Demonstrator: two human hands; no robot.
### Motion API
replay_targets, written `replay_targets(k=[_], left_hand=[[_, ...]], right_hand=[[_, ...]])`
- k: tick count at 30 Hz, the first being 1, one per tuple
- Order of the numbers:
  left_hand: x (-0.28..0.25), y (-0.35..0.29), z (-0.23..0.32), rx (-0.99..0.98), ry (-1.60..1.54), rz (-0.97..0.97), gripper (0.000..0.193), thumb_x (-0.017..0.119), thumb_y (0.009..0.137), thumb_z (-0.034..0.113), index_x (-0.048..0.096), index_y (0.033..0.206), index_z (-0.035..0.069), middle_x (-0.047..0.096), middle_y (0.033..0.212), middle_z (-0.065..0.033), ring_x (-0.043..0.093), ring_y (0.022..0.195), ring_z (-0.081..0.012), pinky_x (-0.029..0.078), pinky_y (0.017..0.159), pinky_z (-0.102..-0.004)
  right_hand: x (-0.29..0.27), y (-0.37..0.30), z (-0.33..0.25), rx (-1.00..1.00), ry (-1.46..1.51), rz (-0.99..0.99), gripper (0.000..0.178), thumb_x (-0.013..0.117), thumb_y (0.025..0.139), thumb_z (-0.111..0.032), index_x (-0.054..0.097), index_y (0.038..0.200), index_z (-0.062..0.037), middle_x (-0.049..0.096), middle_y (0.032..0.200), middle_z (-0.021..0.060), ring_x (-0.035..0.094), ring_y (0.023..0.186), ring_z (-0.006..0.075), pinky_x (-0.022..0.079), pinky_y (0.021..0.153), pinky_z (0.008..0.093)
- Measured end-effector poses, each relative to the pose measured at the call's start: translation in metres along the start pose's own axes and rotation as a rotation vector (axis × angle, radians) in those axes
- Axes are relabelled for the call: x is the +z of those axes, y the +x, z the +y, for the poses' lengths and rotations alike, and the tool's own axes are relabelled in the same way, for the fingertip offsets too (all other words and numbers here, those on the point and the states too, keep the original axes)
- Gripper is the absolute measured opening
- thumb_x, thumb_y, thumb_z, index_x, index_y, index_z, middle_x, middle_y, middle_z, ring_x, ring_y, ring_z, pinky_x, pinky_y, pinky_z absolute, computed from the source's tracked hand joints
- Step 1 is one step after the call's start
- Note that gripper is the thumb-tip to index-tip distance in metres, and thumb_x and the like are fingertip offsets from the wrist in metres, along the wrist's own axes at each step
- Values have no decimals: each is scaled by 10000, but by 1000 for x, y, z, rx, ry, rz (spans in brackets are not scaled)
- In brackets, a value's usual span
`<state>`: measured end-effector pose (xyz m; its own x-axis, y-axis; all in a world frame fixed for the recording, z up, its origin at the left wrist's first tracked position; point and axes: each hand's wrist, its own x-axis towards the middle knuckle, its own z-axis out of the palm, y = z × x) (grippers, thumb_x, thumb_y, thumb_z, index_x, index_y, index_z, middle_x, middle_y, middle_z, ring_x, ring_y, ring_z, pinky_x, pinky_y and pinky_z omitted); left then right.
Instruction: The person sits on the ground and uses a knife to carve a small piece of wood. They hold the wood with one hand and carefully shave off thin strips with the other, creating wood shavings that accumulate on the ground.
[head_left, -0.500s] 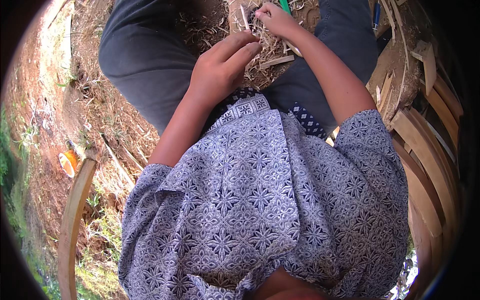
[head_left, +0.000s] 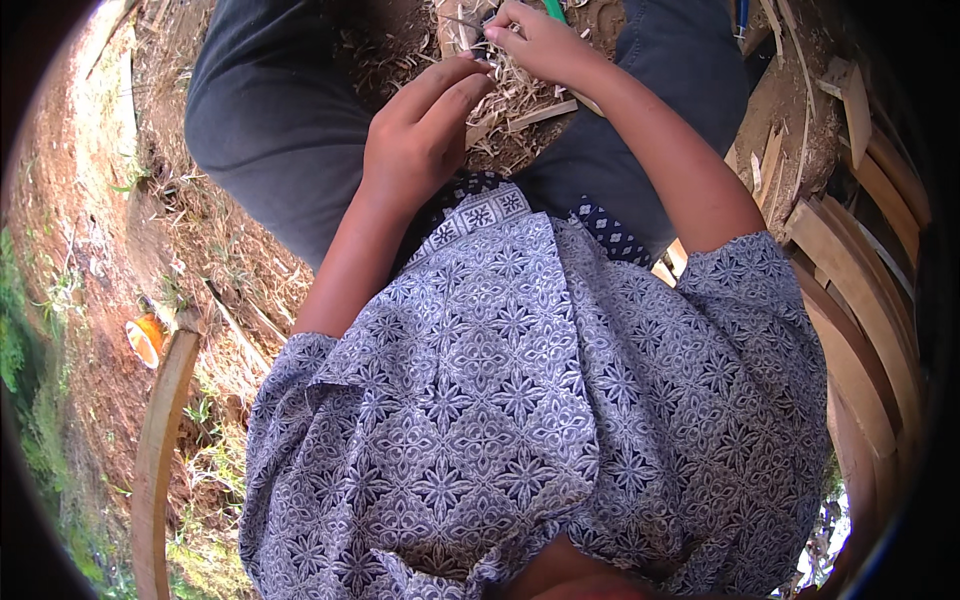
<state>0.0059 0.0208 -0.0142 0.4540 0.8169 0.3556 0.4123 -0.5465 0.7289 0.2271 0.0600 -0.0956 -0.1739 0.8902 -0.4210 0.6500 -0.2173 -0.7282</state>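
At the top centre of the frame the left hand [head_left: 425, 135] lies palm down, its fingers stretched out loosely and closed on nothing, the tips resting on a heap of pale wood shavings [head_left: 500, 100]. The shavings are thin, curled and straw-coloured, piled on the lap between the two thighs in dark grey trousers [head_left: 270, 130]. Just above and to the right, the right hand [head_left: 540, 40] is curled tight, its fingertips pinching a thin pale sliver of wood [head_left: 462, 22] at the upper edge of the frame; what else it holds is hidden by the fingers. A green stick-like piece [head_left: 553, 10] pokes out just behind that hand. A flat, pale wood chip [head_left: 540, 114] lies among the shavings below the right wrist.

The lower half of the frame is filled by a short-sleeved shirt [head_left: 520, 400] in blue-grey cloth with a white tile pattern. Along the right edge stands a stack of curved wooden slats [head_left: 850, 290], smooth and tan. At the lower left a single bent wooden strip [head_left: 160, 430] rises from reddish bare earth [head_left: 90, 250] strewn with dry grass, and a small orange object [head_left: 147, 338] sits beside it.
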Motion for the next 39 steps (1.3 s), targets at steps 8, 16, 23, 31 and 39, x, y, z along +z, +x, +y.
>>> replay_targets(k=[8, 16, 23, 31, 39], left_hand=[[-3, 4, 7, -38, -31, -57, 349, 592, 777, -190, 680, 1057, 0, 723, 1144, -157, 707, 1142, -333, 593, 928, -398], [-1, 4, 4, 6, -43, -86, 333, 581, 791, -192, 682, 1046, -3, 722, 1133, -159, 704, 1154, -335, 589, 942, -402], [-1, 5, 4, 1, -24, -81, 291, 608, 806, -166, 692, 1027, 3, 727, 1119, -156, 709, 1141, -328, 592, 939, -400], [3, 5, 2, 19, -51, -77, 254, 628, 813, -150, 701, 1003, 1, 733, 1094, -146, 711, 1134, -325, 594, 941, -399], [-2, 7, 1, 45, -84, -160, 216, 658, 810, -51, 718, 1007, 14, 730, 1088, -124, 710, 1135, -328, 595, 935, -393]], right_hand=[[12, 16, 8, 318, 307, 44, 177, 609, 1002, -241, 634, 1010, -66, 689, 775, 111, 685, 684, 224, 540, 652, 375], [-13, -13, -16, 93, 145, -69, 242, 612, 1001, -256, 662, 1086, -34, 710, 971, 169, 691, 918, 277, 530, 833, 401], [-4, 1, -12, 50, 146, -50, 226, 593, 994, -229, 653, 1080, -29, 711, 981, 193, 694, 921, 325, 534, 823, 420], [14, 20, 13, 166, 128, 128, 211, 585, 996, -210, 648, 1083, -28, 699, 982, 199, 687, 929, 318, 531, 841, 416], [-11, 0, -10, 64, 120, -78, 211, 598, 1000, -209, 647, 1097, -28, 711, 996, 176, 689, 934, 286, 527, 843, 399]])
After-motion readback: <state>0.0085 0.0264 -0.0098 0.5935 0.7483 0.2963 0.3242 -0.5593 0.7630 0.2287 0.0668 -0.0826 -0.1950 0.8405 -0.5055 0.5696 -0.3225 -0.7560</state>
